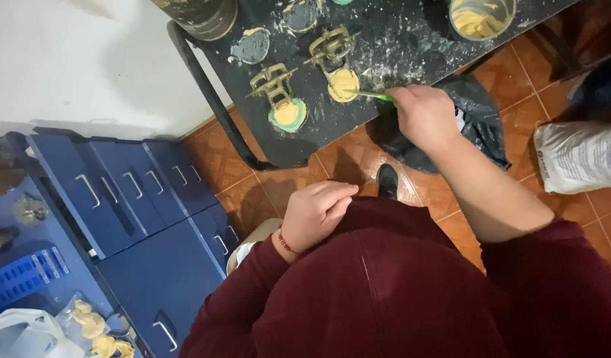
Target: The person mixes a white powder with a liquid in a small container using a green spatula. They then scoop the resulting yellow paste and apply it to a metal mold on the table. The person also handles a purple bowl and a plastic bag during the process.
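Observation:
My right hand (pixel 425 116) grips a thin green stick (pixel 372 95), its tip resting on a round yellow paste disc (pixel 343 84) on the black table (pixel 385 53). A brass-coloured metal piece (pixel 331 46) stands just behind that disc. A second metal piece (pixel 272 83) stands over another yellow disc with a green rim (pixel 289 114). My left hand (pixel 315 212) rests loosely closed against my maroon sweater at the waist, holding nothing; a red bracelet circles its wrist.
A tub of yellow paste (pixel 481 16) sits at the table's far right, a dirty can (pixel 199 16) at the left. A black bag (pixel 478 122) and a white sack (pixel 577 156) lie on the orange tiles. Blue drawer units (pixel 146 192) stand left.

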